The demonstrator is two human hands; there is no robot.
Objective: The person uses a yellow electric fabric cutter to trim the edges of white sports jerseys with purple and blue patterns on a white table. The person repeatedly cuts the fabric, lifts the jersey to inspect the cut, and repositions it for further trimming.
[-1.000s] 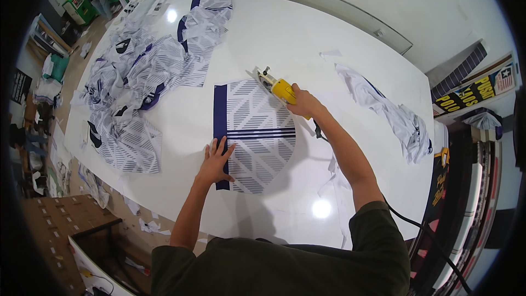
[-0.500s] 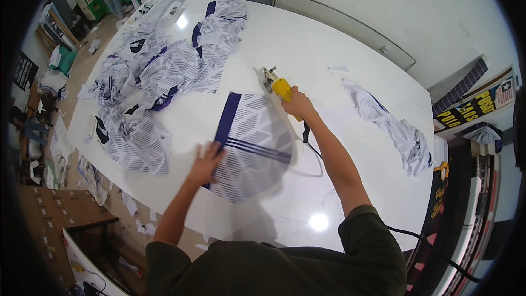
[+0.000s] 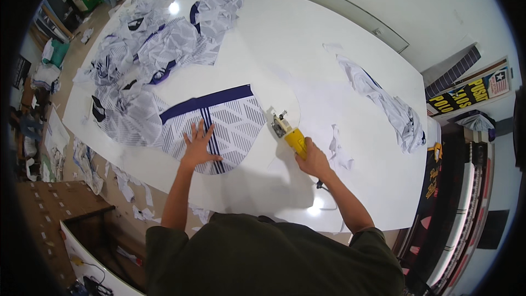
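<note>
My right hand [image 3: 314, 160] is wrapped round the yellow body of an electric fabric cutter [image 3: 295, 141], whose metal head rests on or just over the table, right of the cut cloth. Flat on the white table [image 3: 263, 186] lies a rounded fabric panel [image 3: 235, 123], white with grey hatching, a dark purple band along its far edge and dark stripes across it. With fingers spread, my left hand [image 3: 198, 145] presses on this panel beside the stripes. The cutter and the panel are apart.
A heap of similar patterned fabric [image 3: 148, 55] covers the table's far left. White crumpled cloth [image 3: 383, 104] lies at the right, and a thin white scrap [image 3: 339, 148] sits beyond the cutter. Fabric rolls [image 3: 466, 203] stand off the right edge. Offcuts litter the floor at left.
The fabric panel has turned clockwise, its purple band now along the far side. My right hand has drawn the cutter nearer to me, away from the panel. A white scrap now lies beyond it.
</note>
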